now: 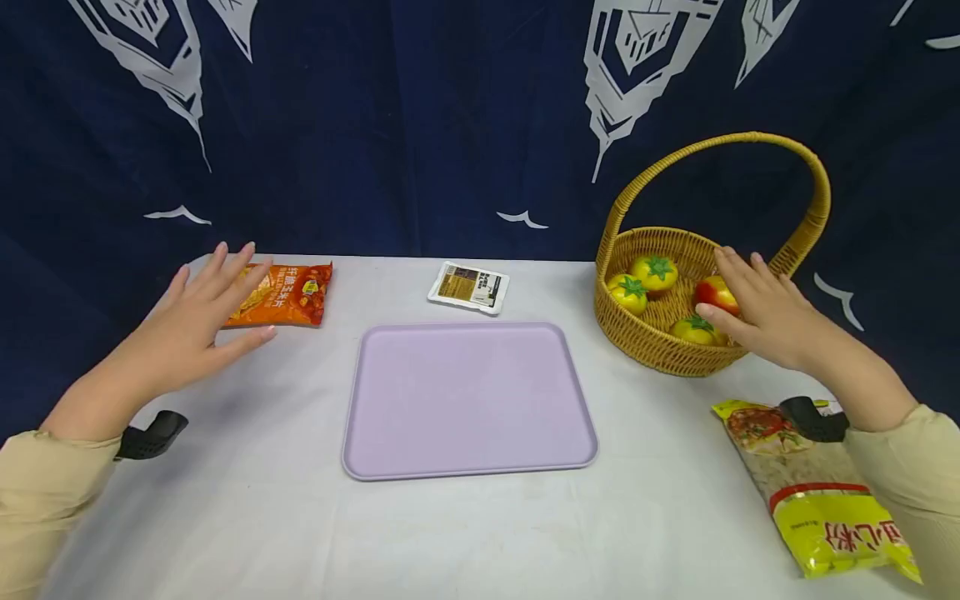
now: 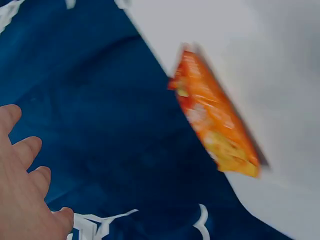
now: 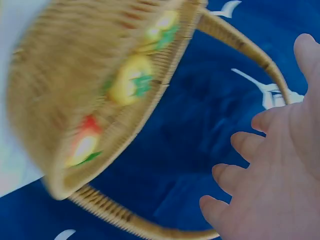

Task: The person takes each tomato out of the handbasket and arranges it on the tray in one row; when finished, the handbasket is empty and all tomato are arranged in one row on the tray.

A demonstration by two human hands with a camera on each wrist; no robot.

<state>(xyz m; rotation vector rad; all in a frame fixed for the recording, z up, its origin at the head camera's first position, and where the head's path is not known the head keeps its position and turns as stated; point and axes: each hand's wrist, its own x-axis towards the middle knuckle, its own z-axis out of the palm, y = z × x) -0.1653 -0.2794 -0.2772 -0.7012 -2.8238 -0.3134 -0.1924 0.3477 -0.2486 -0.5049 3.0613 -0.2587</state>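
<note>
My left hand [image 1: 198, 321] is held with fingers spread, and nothing is in it. In the head view it partly covers an orange snack bag [image 1: 288, 294] at the table's back left; the left wrist view shows the bag [image 2: 215, 115] apart from the fingers. On the right, my right hand [image 1: 772, 312] also has its fingers extended and holds nothing. It overlaps the right side of a wicker basket [image 1: 660, 354] in the head view, while the right wrist view shows a gap between fingertips and basket. Yellow tomatoes [image 1: 655, 273] and a red-yellow fruit [image 1: 716, 293] lie inside the basket.
A lavender tray [image 1: 471, 400] lies in the middle of the white table. Behind it is a small white-edged packet [image 1: 469, 287]. A yellow bag [image 1: 817, 492] lies at the front right, partly under the right forearm in view. A dark blue curtain [image 1: 450, 125] hangs behind.
</note>
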